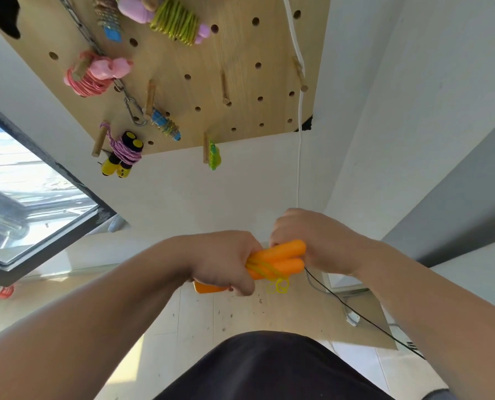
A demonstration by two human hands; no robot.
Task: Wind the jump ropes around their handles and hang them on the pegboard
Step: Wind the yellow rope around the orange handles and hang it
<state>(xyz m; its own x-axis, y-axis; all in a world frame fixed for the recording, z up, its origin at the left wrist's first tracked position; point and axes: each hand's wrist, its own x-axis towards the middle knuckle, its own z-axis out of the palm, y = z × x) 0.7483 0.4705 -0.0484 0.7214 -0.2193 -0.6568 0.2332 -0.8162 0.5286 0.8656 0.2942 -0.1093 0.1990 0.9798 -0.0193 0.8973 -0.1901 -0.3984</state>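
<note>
Two orange jump-rope handles (280,256) lie side by side in front of me, with yellow rope (278,284) wound over them and a small loop hanging below. My left hand (226,261) grips the handles' left ends. My right hand (306,241) is curled at their right ends; what its fingertips hold is hidden. Above, the wooden pegboard (240,53) carries several wound ropes: a pink one (96,73), a green-yellow one (177,21), a blue-handled one (165,125), a yellow-black one (123,157) and a small green one (214,155).
Bare wooden pegs (225,88) stick out mid-board and at the right edge (300,73). A white cord (299,140) hangs down the wall. A metal chain with carabiner (133,108) crosses the board. A window (24,183) is at left; thin black cable (355,310) runs below right.
</note>
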